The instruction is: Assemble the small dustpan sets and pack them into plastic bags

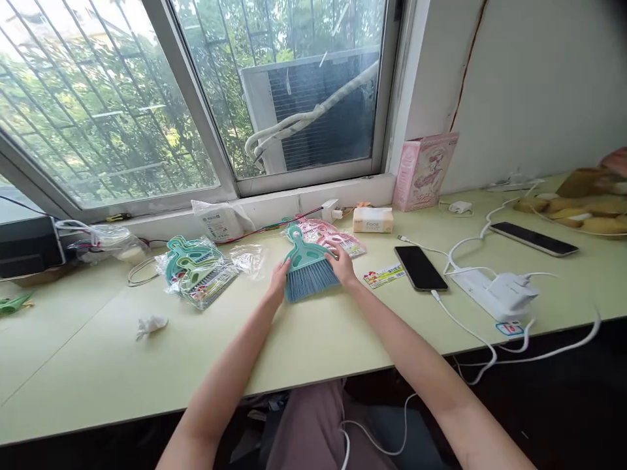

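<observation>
Bright daylight through window (147,117); right foreground dark; wide-angle stretch at edges; hands (339,262) fairly sharp.

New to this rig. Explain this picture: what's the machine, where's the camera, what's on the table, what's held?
There is no robot here: a person works with two bare hands. The single picture comes from a camera on their head, looking forward and down, so the arms enter from the bottom edge.

The left hand and right hand hold a teal brush from either side, bristles toward the person.

On the table, bagged brushes and crumpled tissue lie to the left. To the right are a card, two phones, and a power strip. A pink box stands behind.
</observation>
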Demonstrator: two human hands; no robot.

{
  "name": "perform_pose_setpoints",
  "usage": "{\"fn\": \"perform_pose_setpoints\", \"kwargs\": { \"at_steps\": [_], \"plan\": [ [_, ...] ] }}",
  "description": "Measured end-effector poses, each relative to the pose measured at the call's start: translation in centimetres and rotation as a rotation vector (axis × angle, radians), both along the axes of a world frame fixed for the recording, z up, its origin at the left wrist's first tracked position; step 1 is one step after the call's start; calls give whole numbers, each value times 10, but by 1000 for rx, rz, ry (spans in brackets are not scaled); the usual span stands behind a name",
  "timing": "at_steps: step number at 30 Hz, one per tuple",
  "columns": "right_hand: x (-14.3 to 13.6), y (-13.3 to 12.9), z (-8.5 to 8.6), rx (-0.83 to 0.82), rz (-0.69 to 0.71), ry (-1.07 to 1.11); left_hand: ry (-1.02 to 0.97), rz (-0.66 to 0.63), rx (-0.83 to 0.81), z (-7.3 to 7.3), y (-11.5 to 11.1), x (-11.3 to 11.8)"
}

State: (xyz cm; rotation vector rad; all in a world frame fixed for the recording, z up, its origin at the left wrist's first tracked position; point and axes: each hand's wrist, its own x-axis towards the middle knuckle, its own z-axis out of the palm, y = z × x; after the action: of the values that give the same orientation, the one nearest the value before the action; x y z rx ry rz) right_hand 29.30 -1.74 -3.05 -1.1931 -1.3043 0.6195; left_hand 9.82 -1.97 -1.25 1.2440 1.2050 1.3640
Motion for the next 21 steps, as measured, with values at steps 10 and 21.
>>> {"fn": "perform_pose_setpoints", "kwargs": {
  "at_steps": [10, 21],
  "plan": [
    [-48, -49, 24, 298, -123, -1117, -12, -6, 251, -15, -9, -15],
    [-58, -56, 24, 171, -252, -844, 149, 79, 424, -1, -36, -3]
  ]
}}
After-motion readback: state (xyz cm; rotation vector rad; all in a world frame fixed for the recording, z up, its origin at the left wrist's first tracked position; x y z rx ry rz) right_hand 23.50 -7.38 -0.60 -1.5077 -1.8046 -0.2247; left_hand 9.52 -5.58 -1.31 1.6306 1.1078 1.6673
